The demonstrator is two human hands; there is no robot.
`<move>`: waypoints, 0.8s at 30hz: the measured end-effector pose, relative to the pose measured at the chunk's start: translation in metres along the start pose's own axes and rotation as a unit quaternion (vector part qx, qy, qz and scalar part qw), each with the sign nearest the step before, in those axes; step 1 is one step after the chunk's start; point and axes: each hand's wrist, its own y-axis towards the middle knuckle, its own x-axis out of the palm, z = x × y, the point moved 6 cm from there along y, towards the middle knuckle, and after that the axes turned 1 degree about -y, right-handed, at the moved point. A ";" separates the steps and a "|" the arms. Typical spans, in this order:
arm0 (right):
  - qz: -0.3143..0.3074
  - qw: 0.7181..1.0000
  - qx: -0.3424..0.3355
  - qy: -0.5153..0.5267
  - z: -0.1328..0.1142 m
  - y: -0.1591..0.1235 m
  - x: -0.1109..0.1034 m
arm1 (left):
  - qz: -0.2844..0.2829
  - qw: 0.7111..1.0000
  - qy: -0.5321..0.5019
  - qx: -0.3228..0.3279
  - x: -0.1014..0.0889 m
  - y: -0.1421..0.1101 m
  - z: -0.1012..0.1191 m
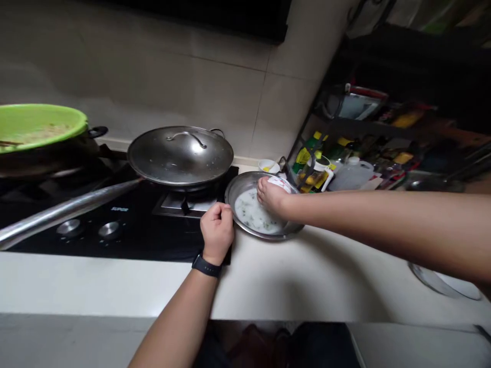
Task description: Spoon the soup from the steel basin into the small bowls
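A shallow steel plate [235,190] with a pale white layer flecked with green sits on the white counter, just right of the stove. My left hand [217,231], a dark band on its wrist, is closed on the plate's near left rim. Reaching from the right, my right hand [270,196] rests inside the plate. Its fingers are curled down onto the white layer, and what they hold cannot be made out. A small white cloth or paper [281,183] shows just behind that hand.
A lidded steel wok [180,156] sits on the black gas stove [115,225], its long handle [65,209] pointing left. A green bowl [36,125] tops a pan at far left. A rack of bottles and jars [345,163] stands right. Another dish [445,281] lies at the counter's right.
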 end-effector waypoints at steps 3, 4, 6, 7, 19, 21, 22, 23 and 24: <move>-0.015 1.000 0.009 -0.012 0.007 -0.007 -0.015 | -0.002 1.000 -0.006 -0.003 0.000 0.001 -0.003; -0.029 0.999 0.017 -0.024 0.012 -0.010 -0.021 | 0.000 1.000 -0.007 -0.003 0.000 0.001 -0.003; -0.062 0.996 0.037 -0.049 0.022 -0.019 -0.033 | 0.003 1.000 -0.005 -0.004 0.000 0.001 -0.004; -0.075 0.994 0.049 -0.055 0.028 -0.024 -0.038 | 0.005 1.000 -0.004 -0.005 0.000 0.002 -0.005; 0.133 0.919 0.293 0.230 0.071 -0.175 -0.066 | 0.018 1.000 0.002 -0.025 -0.001 0.004 -0.020; 0.144 0.906 0.332 0.220 0.066 -0.223 -0.056 | 0.017 1.000 0.005 -0.026 0.000 0.004 -0.022; 0.142 0.904 0.344 0.210 0.062 -0.246 -0.048 | 0.017 1.000 0.007 -0.025 0.000 0.005 -0.023; 0.133 0.905 0.353 0.197 0.058 -0.267 -0.038 | 0.018 0.999 0.012 -0.026 0.000 0.005 -0.025; 0.121 0.905 0.365 0.183 0.054 -0.287 -0.025 | 0.021 0.999 0.021 -0.025 -0.001 0.005 -0.026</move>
